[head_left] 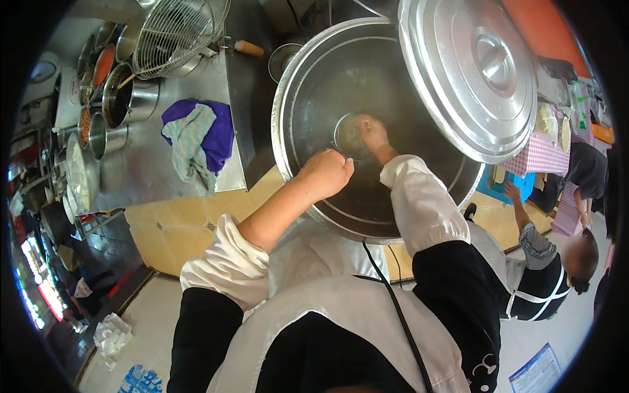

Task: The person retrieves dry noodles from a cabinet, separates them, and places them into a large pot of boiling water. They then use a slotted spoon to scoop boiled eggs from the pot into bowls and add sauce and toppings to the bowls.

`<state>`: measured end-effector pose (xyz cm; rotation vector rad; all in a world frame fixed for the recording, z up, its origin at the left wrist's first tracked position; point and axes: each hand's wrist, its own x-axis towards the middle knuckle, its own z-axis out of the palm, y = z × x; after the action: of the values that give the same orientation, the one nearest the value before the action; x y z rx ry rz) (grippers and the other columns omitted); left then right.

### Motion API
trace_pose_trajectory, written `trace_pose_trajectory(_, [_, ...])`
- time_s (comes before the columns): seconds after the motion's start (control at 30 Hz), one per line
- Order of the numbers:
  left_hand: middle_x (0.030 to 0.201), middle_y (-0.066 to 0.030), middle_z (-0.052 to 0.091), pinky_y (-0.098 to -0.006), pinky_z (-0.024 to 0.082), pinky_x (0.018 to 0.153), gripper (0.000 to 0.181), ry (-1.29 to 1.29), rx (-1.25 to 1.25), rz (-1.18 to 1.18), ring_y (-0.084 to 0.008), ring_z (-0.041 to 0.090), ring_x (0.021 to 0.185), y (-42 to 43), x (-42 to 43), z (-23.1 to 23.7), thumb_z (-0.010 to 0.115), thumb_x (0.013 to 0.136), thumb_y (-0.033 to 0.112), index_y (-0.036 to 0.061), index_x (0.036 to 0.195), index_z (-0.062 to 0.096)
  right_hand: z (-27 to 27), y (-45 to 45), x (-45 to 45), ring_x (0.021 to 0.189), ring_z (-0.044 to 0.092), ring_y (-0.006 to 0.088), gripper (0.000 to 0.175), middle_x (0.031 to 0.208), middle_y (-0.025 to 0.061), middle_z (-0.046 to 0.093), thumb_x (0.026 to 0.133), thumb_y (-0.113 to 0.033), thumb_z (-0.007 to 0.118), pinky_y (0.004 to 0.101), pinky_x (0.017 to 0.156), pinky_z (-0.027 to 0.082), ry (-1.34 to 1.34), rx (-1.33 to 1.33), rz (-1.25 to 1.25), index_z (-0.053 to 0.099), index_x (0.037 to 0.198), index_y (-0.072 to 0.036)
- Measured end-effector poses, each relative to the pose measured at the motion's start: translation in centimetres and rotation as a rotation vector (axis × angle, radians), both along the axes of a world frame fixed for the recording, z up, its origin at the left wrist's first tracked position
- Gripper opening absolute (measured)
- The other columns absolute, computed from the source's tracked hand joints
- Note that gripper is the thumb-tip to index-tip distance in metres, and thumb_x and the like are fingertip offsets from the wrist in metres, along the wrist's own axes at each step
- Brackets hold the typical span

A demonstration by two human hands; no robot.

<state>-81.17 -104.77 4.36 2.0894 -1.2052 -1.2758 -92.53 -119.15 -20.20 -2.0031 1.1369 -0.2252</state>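
Note:
A large round stainless-steel pot (287, 113) stands right in front of me, hazy inside. Over its mouth, my left hand (327, 172) has its fingers curled, knuckles up; whatever may be in its grasp is hidden. Deeper in, my right hand (372, 131) is curled too and blurred by the haze. It overlaps a round thin-rimmed shape (346, 140) low in the pot, perhaps a bowl or strainer. Whether either hand grips it cannot be made out. The pot's metal lid (442, 64) rests tilted across the right side of the rim.
On the steel counter (142, 182) at left lie a purple cloth (221, 137) and a striped towel (189, 132), beside several metal pots (140, 100). A wire strainer (172, 34) is above them. At right a co-worker (535, 280) reaches toward a blue crate (496, 184). A black cord (393, 299) hangs before me.

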Motion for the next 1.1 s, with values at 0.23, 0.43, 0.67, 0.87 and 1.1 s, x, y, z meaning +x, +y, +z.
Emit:
trace_pose_trajectory(0.23, [0.059,-0.0264,0.05,-0.0446,0.041,0.062,0.045,-0.023,0.018,0.014,-0.0421,0.051,0.061,-0.7,0.5,-1.0,0.045,0.084,0.027,-0.0084,0.056,0.051,1.8,-0.4,0.1,0.088,0.055,0.0383,0.027,0.093,0.0202,0.059,0.079,-0.026,0.051,0.0418,0.078,0.044,-0.021,0.01,0.032,0.06,0.094,-0.006])
trace_pose_trajectory(0.43, [0.077,-0.0258,0.056,-0.0435,0.041,0.073,0.034,0.078,0.077,0.092,-0.0411,0.053,0.078,-1.0,1.3,-0.1,0.044,0.083,0.025,-0.0067,0.076,0.055,3.2,-0.5,0.3,0.088,0.055,0.0385,0.025,0.095,0.0198,0.058,0.084,-0.022,0.042,0.0423,0.077,0.044,-0.017,0.092,0.047,0.061,0.092,-0.006])
trace_pose_trajectory(0.67, [0.083,-0.0252,0.057,-0.0453,0.04,0.076,0.029,0.095,0.089,0.109,-0.0421,0.053,0.085,-0.6,2.0,-0.2,0.041,0.086,0.022,-0.0046,0.085,0.052,2.6,-0.3,0.9,0.084,0.057,0.0359,0.022,0.091,0.0193,0.06,0.083,-0.019,0.045,0.0411,0.073,0.045,-0.028,-0.107,0.059,0.062,0.087,-0.007])
trace_pose_trajectory(0.87, [0.084,-0.0252,0.057,-0.0462,0.04,0.078,0.03,-0.006,0.099,0.12,-0.0415,0.053,0.085,-0.2,2.4,-1.1,0.039,0.088,0.022,-0.0039,0.086,0.053,1.0,-0.2,1.1,0.084,0.058,0.033,0.026,0.09,0.019,0.06,0.083,-0.024,0.045,0.0406,0.075,0.045,0.177,0.159,0.059,0.062,0.088,-0.006])
trace_pose_trajectory(1.1, [0.081,-0.0278,0.055,-0.0469,0.039,0.075,0.036,-0.018,0.124,0.059,-0.0436,0.052,0.082,-0.9,2.1,-0.8,0.037,0.088,0.025,-0.007,0.08,0.052,-0.9,-0.2,0.3,0.082,0.06,0.0306,0.024,0.088,0.0167,0.061,0.083,-0.022,0.045,0.0375,0.073,0.046,0.33,0.039,0.151,0.062,0.089,-0.007])
